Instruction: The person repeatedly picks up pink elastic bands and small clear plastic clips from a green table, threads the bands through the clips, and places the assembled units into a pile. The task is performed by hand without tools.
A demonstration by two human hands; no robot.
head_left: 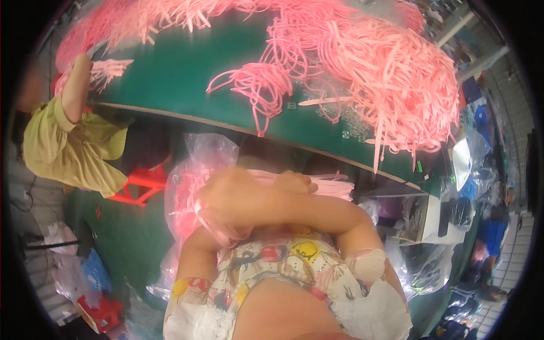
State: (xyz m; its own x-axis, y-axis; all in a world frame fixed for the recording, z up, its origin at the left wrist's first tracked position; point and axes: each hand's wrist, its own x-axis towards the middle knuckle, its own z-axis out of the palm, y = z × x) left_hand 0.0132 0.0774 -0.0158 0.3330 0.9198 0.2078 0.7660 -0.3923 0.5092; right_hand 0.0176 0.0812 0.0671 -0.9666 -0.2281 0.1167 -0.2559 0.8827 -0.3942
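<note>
Across my lap, below the table edge, lies a bundle of pink straps (334, 187), its ends pointing right. My forearms cross in front of my body. My left hand (296, 182) is closed on the bundle, with its fingers curled over the straps. To the left, my right hand (226, 195) is closed around pink straps near the bundle's other end; it is somewhat blurred. Loose strap loops hang beneath that hand. Beside it stands a clear plastic bag (211, 148) with more pink straps inside.
A large heap of pink straps (396, 85) and a smaller pile (258, 85) lie on the green table (170, 73). Small clear pieces (354, 127) are scattered near the heap. At left, a co-worker in a yellow-green top (68, 141) sits by a red stool (141, 184).
</note>
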